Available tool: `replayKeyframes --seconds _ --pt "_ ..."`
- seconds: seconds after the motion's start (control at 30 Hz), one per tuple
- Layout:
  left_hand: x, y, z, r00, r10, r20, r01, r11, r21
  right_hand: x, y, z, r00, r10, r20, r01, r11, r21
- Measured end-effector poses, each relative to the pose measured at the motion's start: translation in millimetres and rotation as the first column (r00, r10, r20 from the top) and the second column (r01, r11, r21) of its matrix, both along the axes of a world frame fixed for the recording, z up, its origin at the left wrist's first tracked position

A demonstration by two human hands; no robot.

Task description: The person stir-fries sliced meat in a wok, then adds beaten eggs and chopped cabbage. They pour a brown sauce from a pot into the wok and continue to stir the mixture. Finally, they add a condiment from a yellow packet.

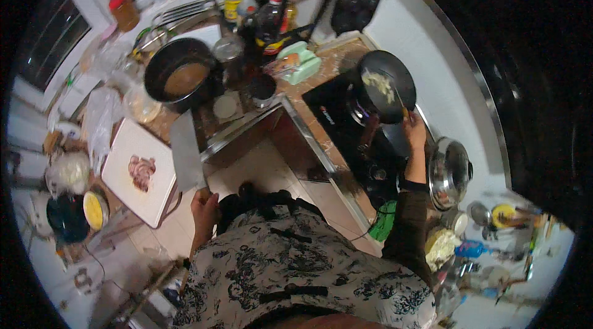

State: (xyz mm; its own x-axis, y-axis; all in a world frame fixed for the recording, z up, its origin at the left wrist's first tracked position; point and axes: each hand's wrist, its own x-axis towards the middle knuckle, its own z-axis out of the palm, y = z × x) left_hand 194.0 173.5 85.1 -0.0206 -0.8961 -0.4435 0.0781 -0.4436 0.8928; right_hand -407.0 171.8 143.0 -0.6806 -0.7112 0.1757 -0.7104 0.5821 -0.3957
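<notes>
My left hand [205, 208] grips the handle of a broad cleaver [186, 153], whose blade points away from me beside the cutting board. On the white cutting board [160, 185] lies a small heap of sliced raw meat [141, 171]. At the right, my right hand [414, 129] holds a thin cooking utensil [399, 97] that reaches into a dark frying pan [398, 69]. Pale chopped food [377, 83] lies in the pan, partly against the utensil. The pan sits over the far burner of a black gas cooktop [324, 102], its brown handle [369, 133] towards me.
A black pot [153, 74] of brown liquid stands on the counter ahead. Near it are a green carton [305, 67], a soy-coloured bottle [271, 16] and a glass jar [229, 51]. A glass lid [447, 173] leans at the right wall. A yellow-filled bowl [96, 210] stands left.
</notes>
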Motion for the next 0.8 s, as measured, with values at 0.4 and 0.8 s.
replayKeyframes --seconds 0.4,0.8 --pt "10.0 15.7 -10.6 0.995 -0.004 0.104 0.000 0.999 0.041 63.7 44.8 -0.2 0.929 0.360 0.085 -0.311 0.885 -0.345" --pt "9.6 27.3 -47.0 0.992 0.034 0.121 -0.028 0.998 -0.053 463.4 -49.0 -81.2 -0.049 0.426 0.903 -0.721 0.611 -0.327"
